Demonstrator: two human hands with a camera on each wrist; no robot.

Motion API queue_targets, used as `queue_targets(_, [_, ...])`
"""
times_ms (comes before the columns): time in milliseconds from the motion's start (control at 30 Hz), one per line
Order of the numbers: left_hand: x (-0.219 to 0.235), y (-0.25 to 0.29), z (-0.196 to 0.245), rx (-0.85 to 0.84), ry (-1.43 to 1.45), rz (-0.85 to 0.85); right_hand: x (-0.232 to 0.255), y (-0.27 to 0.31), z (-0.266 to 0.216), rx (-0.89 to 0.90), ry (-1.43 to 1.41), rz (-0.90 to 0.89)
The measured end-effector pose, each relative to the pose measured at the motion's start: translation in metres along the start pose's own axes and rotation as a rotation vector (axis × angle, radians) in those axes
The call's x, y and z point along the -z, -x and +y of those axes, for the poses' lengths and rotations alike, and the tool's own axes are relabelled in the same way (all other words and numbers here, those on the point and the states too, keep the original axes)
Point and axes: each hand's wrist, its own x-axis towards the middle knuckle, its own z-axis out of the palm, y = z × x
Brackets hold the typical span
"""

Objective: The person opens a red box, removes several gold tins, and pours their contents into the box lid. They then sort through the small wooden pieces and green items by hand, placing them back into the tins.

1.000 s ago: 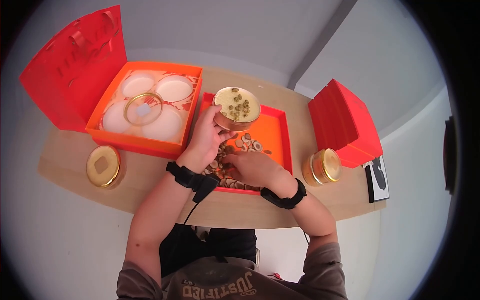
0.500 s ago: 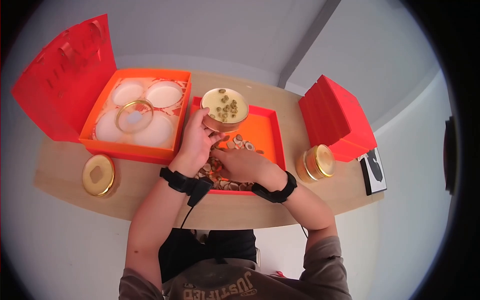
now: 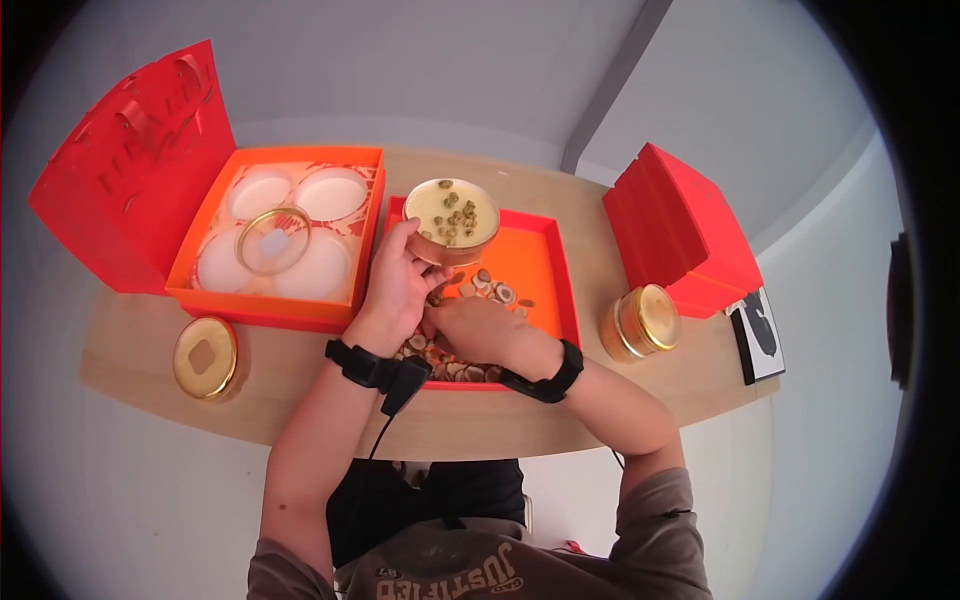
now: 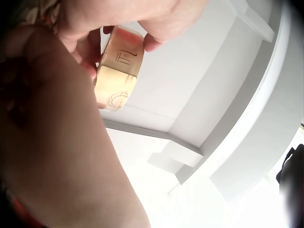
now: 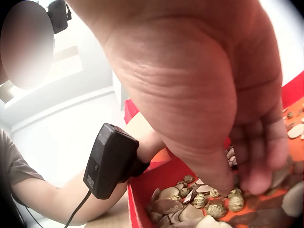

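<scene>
A shallow round clear-sided container (image 3: 452, 222) with a pale base and several greenish-brown dried balls in it is gripped by my left hand (image 3: 392, 280) above the tray. The left wrist view shows the printed side of that container (image 4: 118, 66) between thumb and fingers. My right hand (image 3: 485, 330) reaches down into the red-rimmed orange tray (image 3: 572, 330). In the right wrist view its thumb and fingertips (image 5: 259, 183) point down, a little apart, right at the curled dried balls (image 5: 235, 202). Pale dried slices (image 5: 166, 206) lie around them.
An open orange box (image 3: 270, 308) with round white recesses stands left, a gold-rimmed clear ring-shaped piece (image 3: 273, 240) on it. Behind it rises a red bag (image 3: 140, 180). Gold-lidded jars (image 3: 207, 358) (image 3: 640, 322) flank the tray. A red box (image 3: 680, 230) stands right, beside a black-and-white box (image 3: 760, 340).
The head view has shifted slightly. My left hand keeps hold of the container over the tray, while my right hand moves a little among the dried pieces.
</scene>
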Motion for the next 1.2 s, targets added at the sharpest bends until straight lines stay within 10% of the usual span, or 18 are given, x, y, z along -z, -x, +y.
queue_targets(933, [-0.004, 0.003, 0.002, 0.0, 0.001, 0.017, 0.002, 0.03, -0.005, 0.024, 0.104, 0.064])
queue_targets(1200, [-0.002, 0.001, -0.001, 0.031, 0.003, 0.019, 0.045, 0.066, 0.009, 0.254, -0.335, 0.329])
